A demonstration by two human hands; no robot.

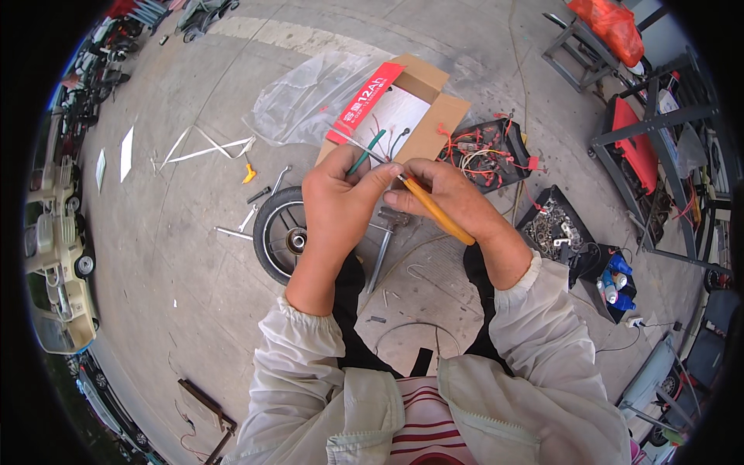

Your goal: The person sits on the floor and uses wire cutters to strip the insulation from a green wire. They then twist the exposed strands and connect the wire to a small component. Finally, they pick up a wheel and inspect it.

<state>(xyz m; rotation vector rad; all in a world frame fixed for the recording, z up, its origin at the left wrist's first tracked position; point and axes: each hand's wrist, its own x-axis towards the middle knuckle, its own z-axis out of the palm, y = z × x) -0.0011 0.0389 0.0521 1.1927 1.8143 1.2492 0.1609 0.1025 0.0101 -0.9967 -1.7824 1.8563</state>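
My left hand [339, 192] is closed, its thumb and fingers pinching a bundle of thin wires [378, 133] in front of my chest. A green strip [366, 152], like a sleeve or thick wire, sticks out from the same fingers. In my right hand [457, 198], also closed, is a tool with an orange handle [435, 208]; it slants across the fingers toward the left thumb. Fingers hide the tool's working end, so its kind is unclear. Both hands' fingertips meet. Behind them lies an opened cardboard box [440, 128] with a red flap.
Left of my legs lies a small wheel [265, 225], with a hammer [385, 232] beside it. Wrenches [248, 218] and a yellow-handled tool [249, 173] lie further left. On the right are black trays of wires [508, 155], small metal parts [535, 225] and bottles [616, 283], near metal racks [651, 124].
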